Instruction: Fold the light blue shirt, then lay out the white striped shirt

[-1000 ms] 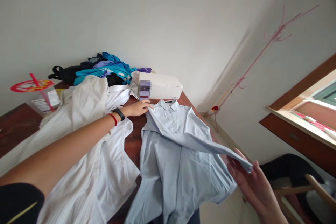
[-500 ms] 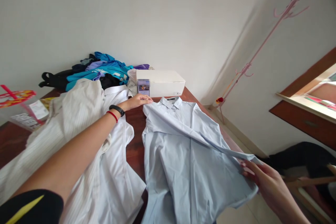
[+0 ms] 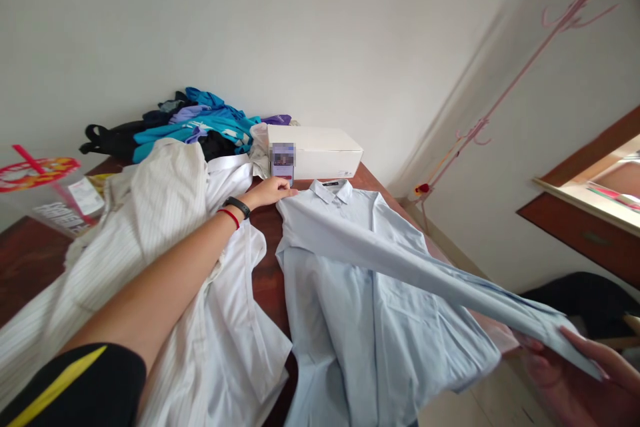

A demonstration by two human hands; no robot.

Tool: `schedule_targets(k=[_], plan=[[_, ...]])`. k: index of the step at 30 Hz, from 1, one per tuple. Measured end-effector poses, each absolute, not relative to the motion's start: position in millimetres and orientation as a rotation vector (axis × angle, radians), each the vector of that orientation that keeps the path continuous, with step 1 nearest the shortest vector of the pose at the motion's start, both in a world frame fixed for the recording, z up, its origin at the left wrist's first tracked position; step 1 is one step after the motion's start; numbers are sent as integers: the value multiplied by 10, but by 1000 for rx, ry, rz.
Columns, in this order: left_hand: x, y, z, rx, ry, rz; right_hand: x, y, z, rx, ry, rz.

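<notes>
A light blue button-up shirt [image 3: 400,340] lies front up on the dark wooden table [image 3: 267,280], its collar towards the wall. My left hand [image 3: 270,193] pinches the shirt at its left shoulder. One sleeve stretches diagonally across the chest to the lower right, where my right hand [image 3: 580,377] grips it near the cuff. That cuff end is lifted off beyond the table edge. My right hand's fingers are partly blurred.
White and striped shirts [image 3: 165,213] lie to the left, under my forearm. Behind are a heap of dark and blue clothes [image 3: 200,123], a white box [image 3: 325,150] and a phone [image 3: 283,170]. A plastic cup [image 3: 55,197] stands far left, a pink coat rack [image 3: 525,73] right.
My right hand has moved right and towards me, pulling the sleeve straighter and tauter across the shirt. My left hand stays at the shoulder. The view has shifted slightly.
</notes>
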State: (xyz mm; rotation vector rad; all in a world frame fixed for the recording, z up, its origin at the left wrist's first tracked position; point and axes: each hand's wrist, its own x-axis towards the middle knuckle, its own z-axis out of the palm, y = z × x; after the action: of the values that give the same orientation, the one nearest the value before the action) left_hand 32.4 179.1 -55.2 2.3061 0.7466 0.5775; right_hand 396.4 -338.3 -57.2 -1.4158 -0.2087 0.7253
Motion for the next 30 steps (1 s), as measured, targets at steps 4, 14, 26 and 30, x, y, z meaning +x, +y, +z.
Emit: schedule_targets(k=[4, 14, 26, 30], plan=[[337, 1688, -543, 2474, 801, 585, 3837, -3476, -674, -1376, 11, 773], [333, 1443, -252, 2615, 791, 631, 3616, -3498, -457, -1252, -128, 828], [167, -107, -334, 3160, 930, 117, 3323, -3289, 37, -992, -231, 835], [16, 109, -398, 3136, 976, 138, 3270, -3403, -138, -1016, -151, 831]])
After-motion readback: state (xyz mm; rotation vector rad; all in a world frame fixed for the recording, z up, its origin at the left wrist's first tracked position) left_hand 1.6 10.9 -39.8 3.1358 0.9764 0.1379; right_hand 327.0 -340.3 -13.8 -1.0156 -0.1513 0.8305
